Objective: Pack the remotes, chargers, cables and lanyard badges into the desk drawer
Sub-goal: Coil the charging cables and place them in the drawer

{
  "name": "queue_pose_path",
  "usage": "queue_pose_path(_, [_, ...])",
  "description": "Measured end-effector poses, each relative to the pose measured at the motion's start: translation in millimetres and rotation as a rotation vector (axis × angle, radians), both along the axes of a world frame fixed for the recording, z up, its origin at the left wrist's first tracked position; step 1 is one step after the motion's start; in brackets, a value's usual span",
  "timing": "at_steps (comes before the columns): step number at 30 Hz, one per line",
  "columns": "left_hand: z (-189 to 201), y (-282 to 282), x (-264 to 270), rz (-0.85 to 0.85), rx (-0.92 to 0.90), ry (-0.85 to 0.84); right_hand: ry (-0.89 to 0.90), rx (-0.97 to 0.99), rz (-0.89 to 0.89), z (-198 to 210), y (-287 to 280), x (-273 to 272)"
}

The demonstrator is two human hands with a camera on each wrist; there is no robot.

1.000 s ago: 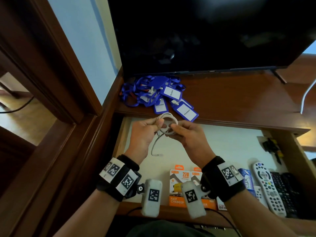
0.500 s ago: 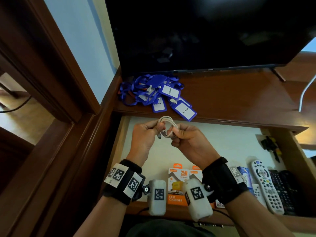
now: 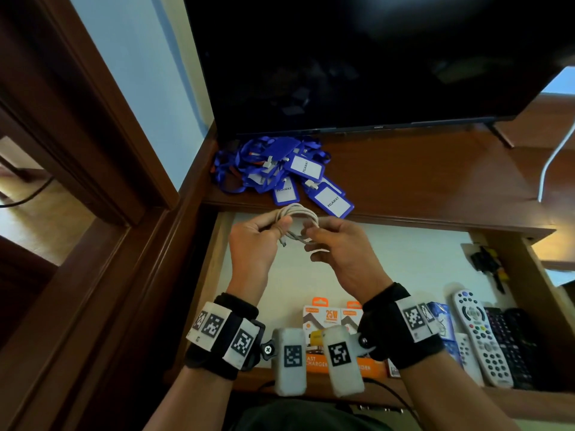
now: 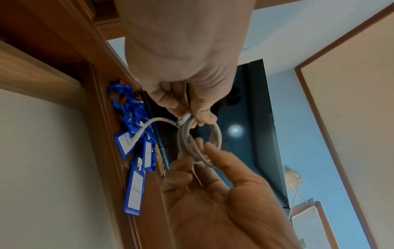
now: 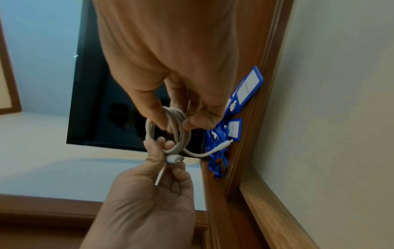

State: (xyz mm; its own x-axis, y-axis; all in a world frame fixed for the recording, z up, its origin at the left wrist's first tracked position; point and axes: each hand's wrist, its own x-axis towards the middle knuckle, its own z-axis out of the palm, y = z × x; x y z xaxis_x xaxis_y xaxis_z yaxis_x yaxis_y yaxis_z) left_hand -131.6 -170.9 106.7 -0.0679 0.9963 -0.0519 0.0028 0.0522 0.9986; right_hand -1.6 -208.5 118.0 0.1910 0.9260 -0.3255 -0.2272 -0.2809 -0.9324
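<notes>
Remotes [image 3: 480, 335] and charger boxes [image 3: 329, 325] already in the open drawer [image 3: 389, 253], both hands, left hand [image 3: 253, 244] and right hand [image 3: 339, 253], pinching the coiled white cable [image 3: 300, 213] above it, lanyard badges [image 3: 280, 171] left on the tabletop [image 3: 420, 178].

This looks like an office or reception room rather than a home. A dark wooden worktop [image 3: 420, 185] carries a large black television [image 3: 357, 57] and a heap of blue lanyard badges [image 3: 280, 172] printed "PELAWAT". The open drawer [image 3: 404, 259] below holds boxed fast chargers [image 3: 329, 315] and several remotes [image 3: 479, 334]. Pale blue walls [image 3: 140, 73] meet heavy brown wood trim [image 3: 93, 126].
</notes>
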Motion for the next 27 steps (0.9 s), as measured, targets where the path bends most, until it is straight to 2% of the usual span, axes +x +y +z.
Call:
queue_pose_path(4, [3.7,2.4,0.2,0.005,0.060,0.027,-0.153,-0.031,-0.113,5.8,1.0,2.0])
queue_pose_path(7, [4.4,4.0,-0.2,-0.001,0.085,0.056,-0.190,-0.044,-0.094,7.9,-1.1,6.9])
queue_pose_path(9, [2.9,4.7,-1.4,0.003,0.085,0.069,-0.139,-0.060,-0.055,9.1,-3.6,11.9])
queue_pose_path(13, [0.8,6.5,-4.5,0.026,0.081,0.066,0.090,-0.017,0.027,10.8,-7.7,22.9])
queue_pose_path(18, [1.0,8.7,-3.7,0.033,0.090,0.071,0.178,0.064,0.091,13.2,-5.7,24.5])
queue_pose_path(22, [0.1,11.9,-5.8,0.044,0.099,0.080,0.174,0.112,0.113,12.8,-2.9,22.3])
queue_pose_path(27, [-0.8,15.1,-10.5,0.061,0.105,0.109,-0.003,0.100,0.146,10.6,-0.3,22.6])
